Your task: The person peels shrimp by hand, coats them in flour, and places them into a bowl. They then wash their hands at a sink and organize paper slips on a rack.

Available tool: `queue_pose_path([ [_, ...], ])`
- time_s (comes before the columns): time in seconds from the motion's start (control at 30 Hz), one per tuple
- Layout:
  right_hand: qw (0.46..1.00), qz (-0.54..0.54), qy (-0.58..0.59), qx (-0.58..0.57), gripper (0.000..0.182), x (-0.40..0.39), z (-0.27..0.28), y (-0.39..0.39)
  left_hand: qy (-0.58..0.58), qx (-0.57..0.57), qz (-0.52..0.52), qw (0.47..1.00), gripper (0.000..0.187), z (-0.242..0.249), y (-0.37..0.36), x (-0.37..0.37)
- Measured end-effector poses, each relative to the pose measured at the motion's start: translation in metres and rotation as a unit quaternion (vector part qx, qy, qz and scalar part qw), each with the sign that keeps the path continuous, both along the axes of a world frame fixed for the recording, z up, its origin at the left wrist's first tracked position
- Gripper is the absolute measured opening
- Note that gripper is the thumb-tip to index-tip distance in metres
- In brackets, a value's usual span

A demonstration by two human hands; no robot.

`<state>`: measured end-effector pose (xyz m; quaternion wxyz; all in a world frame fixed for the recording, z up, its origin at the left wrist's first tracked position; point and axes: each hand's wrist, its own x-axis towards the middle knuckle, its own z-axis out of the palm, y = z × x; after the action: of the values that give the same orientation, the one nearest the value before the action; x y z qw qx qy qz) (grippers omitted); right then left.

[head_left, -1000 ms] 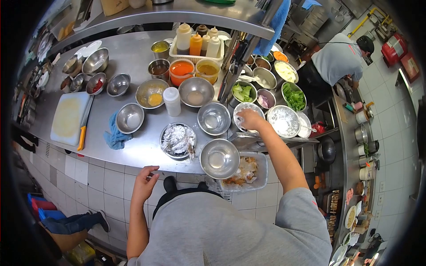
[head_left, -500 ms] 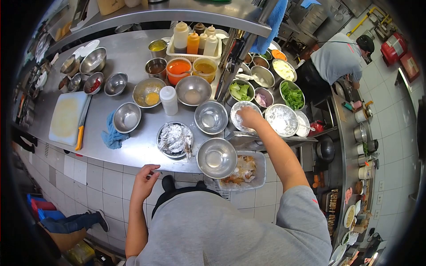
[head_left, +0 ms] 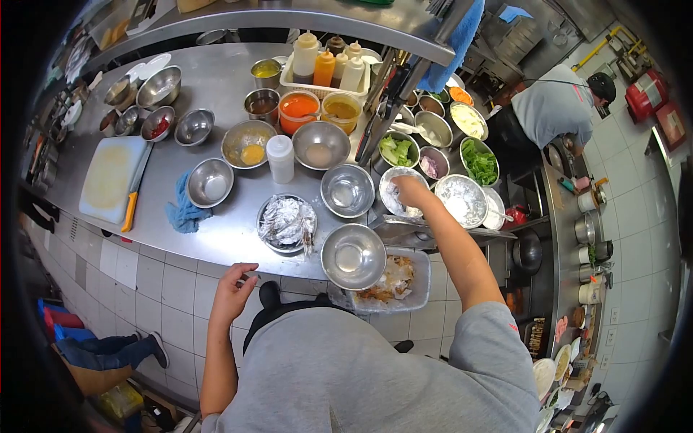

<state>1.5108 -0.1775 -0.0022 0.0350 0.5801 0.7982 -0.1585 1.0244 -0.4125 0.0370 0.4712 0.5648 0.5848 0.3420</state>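
My right hand point(head_left: 412, 190) reaches down into a metal bowl of white powder point(head_left: 393, 205), its fingertips hidden against the powder. Beside that bowl stands another metal bowl point(head_left: 462, 201) coated with white powder. My left hand point(head_left: 233, 290) hangs in front of the table's edge, fingers apart and holding nothing. Nearest to it on the table, a metal bowl holds white-powdered pieces point(head_left: 286, 220) with thin tail-like ends. Two bare metal bowls, one behind point(head_left: 347, 190) and one at the table's edge point(head_left: 354, 257), lie between my hands.
A squeeze bottle point(head_left: 281, 160), a blue cloth point(head_left: 185, 211) and a cutting board point(head_left: 112, 177) with an orange-handled knife point(head_left: 131, 211) are on the steel table. Below its edge sits a tub of scraps point(head_left: 411, 292). A co-worker point(head_left: 554, 108) bends over at the far right; another person's legs point(head_left: 119, 353) show lower left.
The view has shifted slightly, so the table things sit a little differently in it. My right hand stays in the powder bowl; my left hand stays low and apart from the table.
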Motion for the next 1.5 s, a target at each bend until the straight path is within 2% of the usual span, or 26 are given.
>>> queue_pose_path([
  [0.13,0.998,0.032,-0.035,0.028,0.045,-0.009,-0.001,-0.009,0.004,0.003,-0.001,1.0,0.026,-0.003,0.0,0.0],
  [0.2,0.998,0.008,-0.012,0.062,0.047,-0.009,0.003,-0.012,-0.001,-0.001,-0.002,1.0,0.026,-0.005,0.0,-0.001],
  [0.43,0.994,-0.08,-0.001,0.072,0.046,-0.022,0.004,-0.016,-0.012,-0.008,-0.006,1.0,0.027,-0.006,-0.001,0.001],
  [0.5,0.998,0.002,-0.02,0.058,0.047,-0.019,-0.001,-0.012,0.0,0.0,-0.019,1.0,0.027,-0.006,-0.001,0.0],
  [0.53,0.998,0.0,-0.02,0.057,0.047,-0.017,-0.001,-0.01,-0.001,-0.001,-0.021,1.0,0.027,-0.006,-0.001,0.001],
  [0.6,0.995,0.066,-0.08,-0.016,0.049,-0.01,0.0,-0.005,-0.002,0.016,-0.016,1.0,0.026,-0.005,-0.001,0.002],
  [0.73,0.998,0.057,-0.027,0.0,0.043,0.001,0.002,-0.002,-0.005,0.013,-0.012,1.0,0.026,-0.008,-0.004,-0.001],
  [0.8,0.989,0.109,-0.099,-0.004,0.035,0.001,0.007,-0.003,-0.007,0.013,-0.015,1.0,0.026,-0.01,-0.004,-0.002],
  [0.83,0.989,0.109,-0.099,-0.005,0.035,0.0,0.01,-0.008,-0.008,0.012,-0.016,1.0,0.026,-0.01,-0.004,-0.002],
  [0.9,0.973,0.126,-0.158,0.11,0.026,-0.005,0.013,-0.023,-0.008,0.015,-0.015,1.0,0.026,-0.009,-0.005,-0.003],
  [1.0,0.965,0.127,-0.18,0.145,0.021,-0.009,0.023,-0.037,-0.015,0.009,-0.013,1.0,0.026,-0.008,-0.005,-0.003],
  [1.2,0.963,0.159,-0.193,0.097,0.024,0.0,0.018,-0.04,-0.015,0.01,-0.012,1.0,0.025,-0.009,-0.007,-0.005],
  [1.33,0.961,0.139,-0.236,0.04,0.02,-0.005,0.031,-0.04,-0.008,0.008,-0.012,1.0,0.026,-0.008,-0.009,-0.006],
  [1.43,0.972,0.092,-0.208,0.058,0.029,-0.004,0.023,-0.036,-0.011,0.011,-0.011,1.0,0.026,-0.004,-0.007,-0.005],
  [1.5,0.99,0.023,-0.108,0.09,0.043,-0.005,0.013,-0.033,-0.009,0.012,-0.018,1.0,0.026,-0.006,-0.006,-0.004],
])
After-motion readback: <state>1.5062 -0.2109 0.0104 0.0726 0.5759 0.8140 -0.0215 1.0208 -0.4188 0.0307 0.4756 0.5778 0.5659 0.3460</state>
